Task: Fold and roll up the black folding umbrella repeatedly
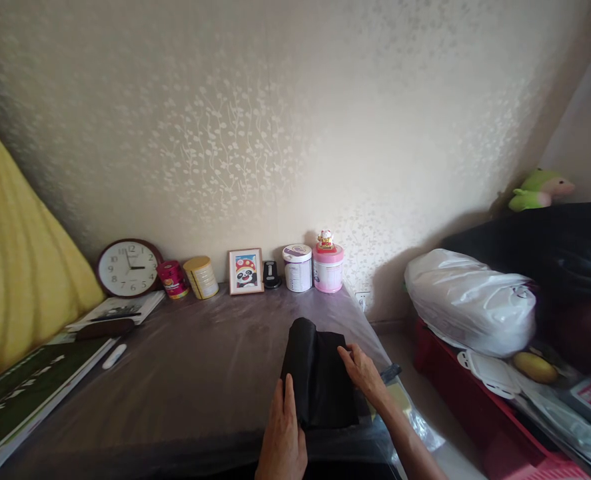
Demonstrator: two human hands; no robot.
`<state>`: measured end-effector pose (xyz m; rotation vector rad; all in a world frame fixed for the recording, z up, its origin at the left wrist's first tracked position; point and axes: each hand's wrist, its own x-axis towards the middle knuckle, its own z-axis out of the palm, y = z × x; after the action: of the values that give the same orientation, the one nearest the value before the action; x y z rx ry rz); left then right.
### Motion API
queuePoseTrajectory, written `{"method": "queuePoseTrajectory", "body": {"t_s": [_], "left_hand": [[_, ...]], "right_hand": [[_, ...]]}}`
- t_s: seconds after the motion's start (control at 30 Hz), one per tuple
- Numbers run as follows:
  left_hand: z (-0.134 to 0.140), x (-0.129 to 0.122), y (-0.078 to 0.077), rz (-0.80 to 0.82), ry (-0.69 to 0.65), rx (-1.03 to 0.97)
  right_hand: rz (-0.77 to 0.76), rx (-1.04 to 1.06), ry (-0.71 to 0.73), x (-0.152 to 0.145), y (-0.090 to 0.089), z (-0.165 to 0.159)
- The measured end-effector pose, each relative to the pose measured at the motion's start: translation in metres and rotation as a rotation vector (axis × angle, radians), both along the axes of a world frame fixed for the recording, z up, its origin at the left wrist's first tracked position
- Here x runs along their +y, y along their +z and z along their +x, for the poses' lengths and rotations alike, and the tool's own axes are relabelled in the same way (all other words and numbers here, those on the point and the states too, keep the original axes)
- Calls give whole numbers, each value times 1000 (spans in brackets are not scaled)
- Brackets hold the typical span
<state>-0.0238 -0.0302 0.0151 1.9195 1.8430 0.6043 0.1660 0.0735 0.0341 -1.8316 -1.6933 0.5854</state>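
Observation:
A black cloth (325,380) lies over the front right part of the table, its left side rolled or folded into a thick upright-looking bulge and its right side flatter. My left hand (282,430) grips the bulge along its lower left edge, the thumb on the near side. At the upper right edge, my right hand (360,367) pinches the flatter part between thumb and fingers. Whatever may be inside the folds is hidden.
Along the wall stand a clock (129,269), a magenta tin (172,280), a yellow-lidded tin (201,278), a panda picture (246,272) and two tubs (298,269). Books (35,390) lie left on the table (200,373). Right, a red crate (455,393) sits beneath a white plastic bag (470,300).

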Motion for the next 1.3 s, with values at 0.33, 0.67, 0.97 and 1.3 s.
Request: {"method": "queuePoseTrajectory", "body": {"t_s": [0.33, 0.67, 0.97, 1.3], "left_hand": [[-1, 1, -5, -11, -4, -14], [3, 0, 7, -40, 18, 55], [-1, 0, 8, -45, 16, 96], [-3, 1, 5, -58, 24, 111]], "right_hand": [[155, 314, 100, 8, -1, 6], [147, 595, 202, 27, 24, -52], [65, 380, 200, 36, 25, -98], [-1, 92, 280, 32, 24, -116]]}}
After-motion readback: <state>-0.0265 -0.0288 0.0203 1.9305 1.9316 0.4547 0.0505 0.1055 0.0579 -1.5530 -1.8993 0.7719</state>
